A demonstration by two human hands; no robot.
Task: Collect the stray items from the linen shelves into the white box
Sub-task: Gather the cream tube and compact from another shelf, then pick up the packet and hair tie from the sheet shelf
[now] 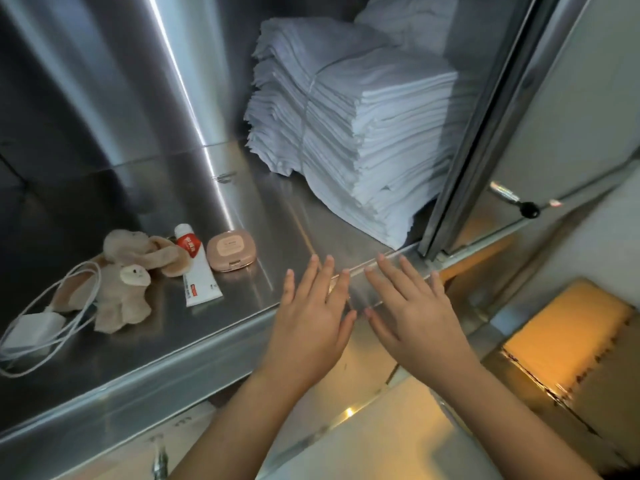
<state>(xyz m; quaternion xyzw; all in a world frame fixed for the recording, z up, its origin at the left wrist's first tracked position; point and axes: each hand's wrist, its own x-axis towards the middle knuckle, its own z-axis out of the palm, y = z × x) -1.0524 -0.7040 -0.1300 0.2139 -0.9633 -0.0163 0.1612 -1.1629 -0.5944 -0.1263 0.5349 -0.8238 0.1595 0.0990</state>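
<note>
Both hands are held flat over the front lip of the steel shelf [259, 209], the left hand [311, 323] and right hand [415, 323] side by side with thumbs nearly meeting. The fingers [323, 275] of both are straight, spread and released, grasping nothing; whether they rest on the metal or hover just above it cannot be told. The stray items all lie on the shelf to the left of the left fingers. Nearest is a pink compact [231, 250], then a white-and-red tube [195, 268] just beside it. A beige plush toy [128, 271] touches the tube, and farthest out is a white charger [33, 329] with its looped cable. Beyond the fingertips, deeper on the shelf, a tied stack of folded white linens [363, 133] stands against the cabinet's right side.
</note>
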